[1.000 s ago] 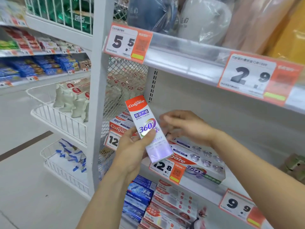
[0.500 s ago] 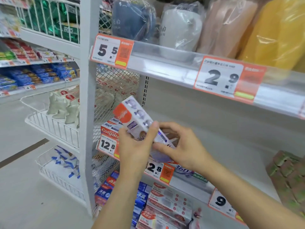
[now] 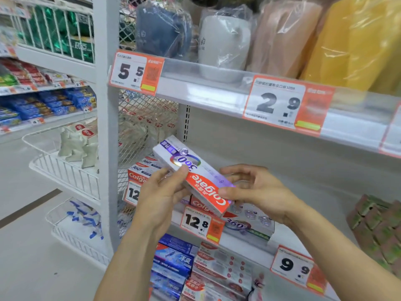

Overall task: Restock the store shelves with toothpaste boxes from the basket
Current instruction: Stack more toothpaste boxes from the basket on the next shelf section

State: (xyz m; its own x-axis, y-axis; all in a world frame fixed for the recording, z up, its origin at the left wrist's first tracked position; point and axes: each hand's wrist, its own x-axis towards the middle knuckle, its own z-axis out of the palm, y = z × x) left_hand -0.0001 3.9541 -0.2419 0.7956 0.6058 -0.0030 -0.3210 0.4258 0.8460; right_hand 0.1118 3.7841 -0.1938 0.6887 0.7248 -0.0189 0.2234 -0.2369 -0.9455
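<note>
I hold a white, purple and red Colgate 360 toothpaste box between both hands, tilted, its red end toward me and its print upside down. My left hand grips its left side with the thumb on top. My right hand pinches its near right end. The box hangs just above the middle shelf, over Colgate boxes lying there behind a 12.8 price tag. More Colgate boxes are stacked at the shelf's left end. The basket is out of view.
The upper shelf carries wrapped cups and 5.5 and 2.9 price tags. Green-brown packs lie at the middle shelf's right. Blue and red toothpaste boxes fill the shelf below. White wire baskets hang on the left, beside the aisle floor.
The box has been turned from upright with its red end up to lying tilted with the red end toward me. My right hand came off the shelf's boxes and took its end.
</note>
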